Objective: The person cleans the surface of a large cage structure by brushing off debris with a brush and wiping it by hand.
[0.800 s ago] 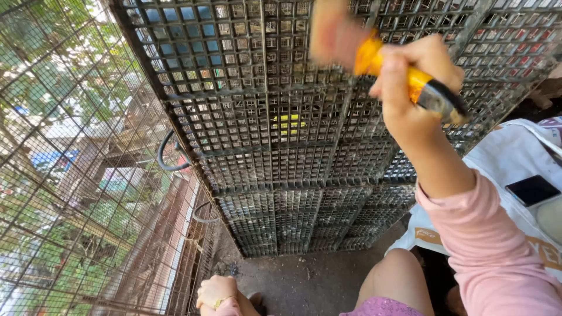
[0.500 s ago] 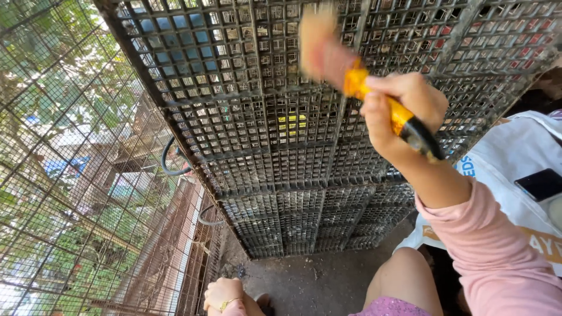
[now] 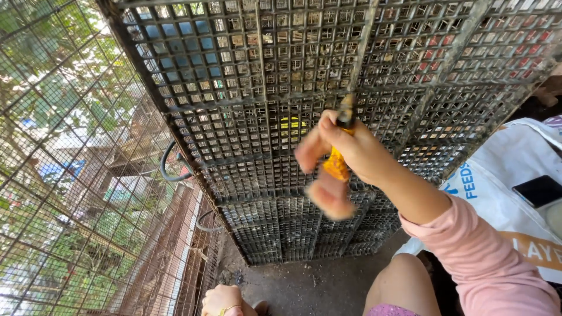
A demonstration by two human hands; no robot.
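Note:
My right hand (image 3: 360, 152), in a pink sleeve, is closed around a brush with a yellow handle (image 3: 337, 167). The brush's pale bristled end (image 3: 329, 196) is motion-blurred and points down, just in front of a dirty black plastic grid panel (image 3: 252, 88). This panel stands upright and leans away from me. My left hand (image 3: 221, 299) shows only at the bottom edge with its fingers curled, near the foot of the panel. Whether it holds anything is hidden.
A wire mesh fence (image 3: 70, 175) closes off the left, with trees and buildings far below. Black cable loops (image 3: 168, 169) stick out beside the panel. A white printed sack (image 3: 503, 175) with a dark phone (image 3: 541, 190) on it lies at the right. My bare knee (image 3: 404, 281) is low in view.
My right hand has swung down and to the left across the panel. The brush has turned over, so its bristled end now points down instead of up.

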